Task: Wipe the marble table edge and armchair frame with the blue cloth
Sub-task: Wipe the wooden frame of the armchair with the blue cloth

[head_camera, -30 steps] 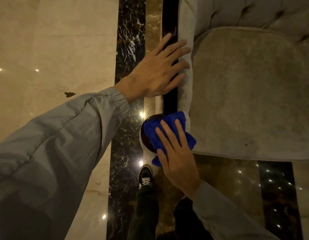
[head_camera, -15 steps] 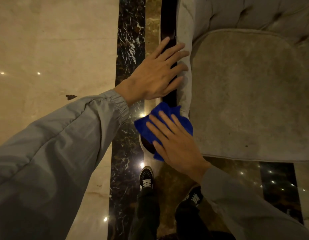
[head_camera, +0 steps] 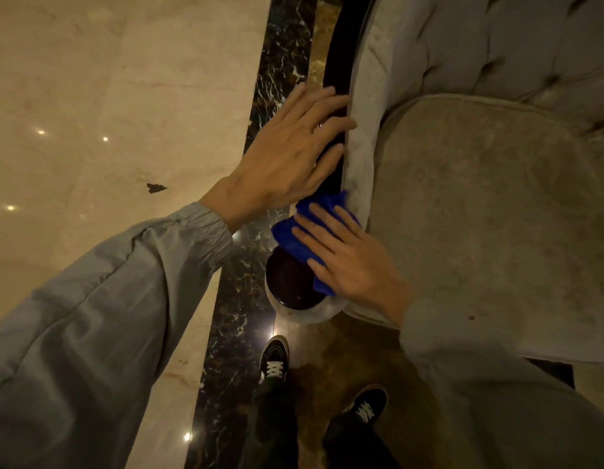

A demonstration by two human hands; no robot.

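Observation:
A blue cloth (head_camera: 295, 231) lies on the dark wooden armrest frame (head_camera: 334, 62) of a grey tufted armchair (head_camera: 480, 214). My right hand (head_camera: 351, 262) presses flat on the cloth, just above the round dark end cap (head_camera: 290, 286) of the armrest. My left hand (head_camera: 294, 154) rests flat with fingers spread on the dark frame, further up, almost touching the cloth. The cloth's middle is hidden under my right fingers.
A polished beige marble floor (head_camera: 107, 113) with a black veined strip (head_camera: 239, 333) runs left of the chair. My two black shoes (head_camera: 275, 362) stand below the armrest end. The seat cushion fills the right side.
My right hand slid the blue cloth up the armrest from the round end cap toward my left hand, uncovering the cap. My left hand stayed on the frame.

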